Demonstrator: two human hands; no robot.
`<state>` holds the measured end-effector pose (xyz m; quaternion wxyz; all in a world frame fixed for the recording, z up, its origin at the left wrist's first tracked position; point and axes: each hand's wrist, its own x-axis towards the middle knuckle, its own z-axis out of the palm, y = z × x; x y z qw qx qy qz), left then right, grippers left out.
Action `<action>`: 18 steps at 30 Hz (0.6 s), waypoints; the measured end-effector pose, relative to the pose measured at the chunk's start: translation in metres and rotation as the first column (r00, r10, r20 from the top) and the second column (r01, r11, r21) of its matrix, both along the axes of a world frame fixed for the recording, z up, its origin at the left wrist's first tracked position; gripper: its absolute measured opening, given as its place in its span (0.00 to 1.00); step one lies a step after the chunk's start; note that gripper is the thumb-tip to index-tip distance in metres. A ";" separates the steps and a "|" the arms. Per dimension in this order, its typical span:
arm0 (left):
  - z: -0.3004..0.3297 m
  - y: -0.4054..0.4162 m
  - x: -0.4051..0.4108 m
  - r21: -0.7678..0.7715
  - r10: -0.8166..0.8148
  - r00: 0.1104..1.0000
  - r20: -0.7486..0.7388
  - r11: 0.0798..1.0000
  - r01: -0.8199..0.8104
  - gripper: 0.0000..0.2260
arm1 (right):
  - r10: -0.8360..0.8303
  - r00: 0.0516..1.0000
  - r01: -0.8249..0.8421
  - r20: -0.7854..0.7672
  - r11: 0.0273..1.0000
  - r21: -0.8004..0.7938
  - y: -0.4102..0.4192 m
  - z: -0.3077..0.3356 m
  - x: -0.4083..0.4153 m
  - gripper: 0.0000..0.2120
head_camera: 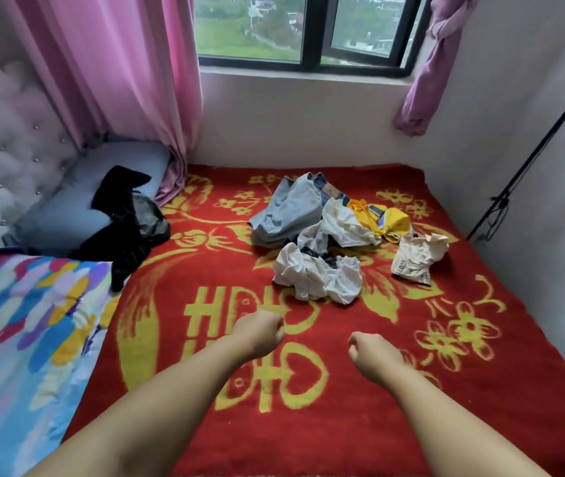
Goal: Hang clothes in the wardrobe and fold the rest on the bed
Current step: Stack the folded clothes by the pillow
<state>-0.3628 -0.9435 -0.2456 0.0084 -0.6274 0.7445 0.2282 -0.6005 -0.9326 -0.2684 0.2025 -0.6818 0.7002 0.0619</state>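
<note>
Nearest to us, both our forearms reach out over the red bed cover [308, 425]. Our left hand [258, 333] is curled into a fist and grasps nothing; our right hand [372, 356] is clenched the same way, also with nothing in it. Neither touches any clothing.

Straight ahead of the two fists, a little toward the right, lies the crumpled white garment [315, 273], the closest piece of the heap. It sprawls crosswise to our reach, its long side running left to right. Our left hand looks slightly nearer to it, though either could reach it, and we judge a forward stretch is what the next pick calls for.

Beyond it sit the pale blue jeans [288, 211], the yellow top [380, 218], and a cream piece [418, 256] off to the right. Well apart, at far left, a black garment [126, 222] drapes over the pillow [67, 215]. No wardrobe is in view; nothing appears folded yet.
</note>
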 end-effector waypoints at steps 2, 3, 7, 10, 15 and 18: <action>-0.011 -0.017 -0.006 0.018 -0.002 1.000 0.006 1.000 0.002 0.12 | 0.004 1.000 -0.004 0.008 1.000 0.023 -0.020 -0.008 -0.006 0.15; -0.016 -0.027 -0.008 0.023 0.002 1.000 0.010 1.000 -0.003 0.12 | 0.011 1.000 -0.011 0.008 0.999 0.034 -0.032 -0.012 -0.010 0.15; -0.037 -0.069 -0.019 0.058 0.064 0.997 0.033 0.996 -0.066 0.12 | 0.050 0.998 -0.052 0.040 0.997 0.065 -0.088 -0.030 -0.029 0.14; -0.056 -0.109 -0.038 0.090 0.089 0.995 0.045 0.992 -0.093 0.11 | 0.102 0.993 -0.106 0.055 0.990 0.089 -0.135 -0.050 -0.046 0.15; -0.111 -0.173 -0.076 0.135 0.107 0.994 0.024 0.985 -0.110 0.10 | 0.136 0.990 -0.139 0.030 0.971 0.195 -0.191 -0.123 -0.072 0.15; -0.160 -0.206 -0.086 0.158 0.099 0.995 0.020 0.982 -0.101 0.11 | 0.130 0.991 -0.136 0.038 0.955 0.264 -0.208 -0.184 -0.073 0.17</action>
